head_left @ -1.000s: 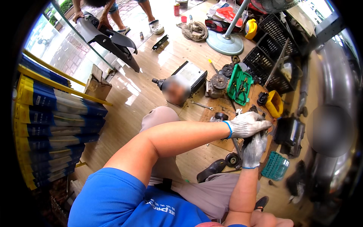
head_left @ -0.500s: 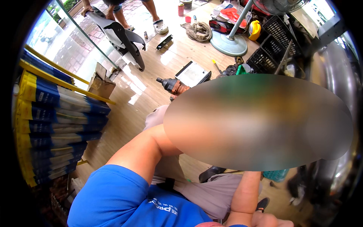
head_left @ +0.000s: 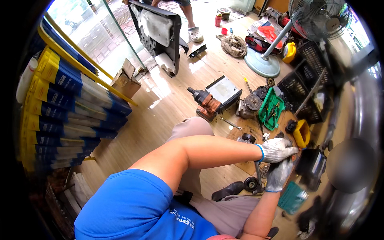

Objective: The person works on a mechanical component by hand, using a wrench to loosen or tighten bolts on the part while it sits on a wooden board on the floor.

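My left hand (head_left: 278,150), in a white-grey knit glove with a blue cuff, reaches far across to the right. My right hand (head_left: 279,176), gloved in the same way, comes up from below and meets it. The fingers of both hands are curled together over a small part that I cannot make out. Below them lies a stained brown board (head_left: 244,162) with loose metal parts. A black ring-shaped pulley (head_left: 251,184) lies left of my right hand. Close beyond my left hand stand a yellow cut-open container (head_left: 301,133) and an open green tool case (head_left: 272,109).
An orange-and-black impact wrench (head_left: 205,102) and a round metal machine part (head_left: 252,103) lie ahead. A teal basket (head_left: 292,198) and a black box (head_left: 312,168) are at right. Beyond stands a fan (head_left: 262,66). Blue-and-yellow packs (head_left: 72,104) fill a rack. Another person holds a dark panel (head_left: 156,32).
The view has swung left, so things sit lower and farther right. The blur over the hands has gone, and they now show pressed together. The other person's panel has turned to show its face.
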### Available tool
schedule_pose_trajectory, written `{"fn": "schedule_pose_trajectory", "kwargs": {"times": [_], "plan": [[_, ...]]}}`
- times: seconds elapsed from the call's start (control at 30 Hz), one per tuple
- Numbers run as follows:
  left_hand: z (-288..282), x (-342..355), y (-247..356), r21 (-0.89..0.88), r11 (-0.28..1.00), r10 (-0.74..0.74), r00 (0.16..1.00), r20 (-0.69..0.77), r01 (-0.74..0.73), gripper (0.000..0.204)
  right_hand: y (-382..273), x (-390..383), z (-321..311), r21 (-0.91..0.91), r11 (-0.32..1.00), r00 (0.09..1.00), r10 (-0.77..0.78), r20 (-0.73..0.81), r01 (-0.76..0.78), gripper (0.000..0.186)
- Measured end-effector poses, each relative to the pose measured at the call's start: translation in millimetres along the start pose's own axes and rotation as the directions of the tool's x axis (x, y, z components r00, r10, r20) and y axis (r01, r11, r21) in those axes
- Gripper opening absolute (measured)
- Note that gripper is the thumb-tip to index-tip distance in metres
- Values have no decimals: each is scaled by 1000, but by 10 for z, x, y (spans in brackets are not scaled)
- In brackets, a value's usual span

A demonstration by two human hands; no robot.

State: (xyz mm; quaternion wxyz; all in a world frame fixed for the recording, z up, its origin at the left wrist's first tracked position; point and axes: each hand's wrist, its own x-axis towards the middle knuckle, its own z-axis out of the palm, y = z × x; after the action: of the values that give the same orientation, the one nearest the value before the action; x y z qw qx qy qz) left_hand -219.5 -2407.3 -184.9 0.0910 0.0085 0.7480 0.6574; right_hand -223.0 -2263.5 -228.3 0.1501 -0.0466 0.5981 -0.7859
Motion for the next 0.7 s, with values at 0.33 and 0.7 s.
{"fn": "schedule_pose_trajectory", "kwargs": {"times": [0.33, 0.7], "plan": [[-35, -12, 17, 40, 999, -20, 1000, -15, 21, 58, 97, 48, -88, -2, 1000, 1000, 5, 14, -5, 42], [-42, -8, -1, 71, 997, 6, 1000, -16, -5, 59, 108, 54, -103, 35, 998, 998, 48, 31, -49, 41]]}}
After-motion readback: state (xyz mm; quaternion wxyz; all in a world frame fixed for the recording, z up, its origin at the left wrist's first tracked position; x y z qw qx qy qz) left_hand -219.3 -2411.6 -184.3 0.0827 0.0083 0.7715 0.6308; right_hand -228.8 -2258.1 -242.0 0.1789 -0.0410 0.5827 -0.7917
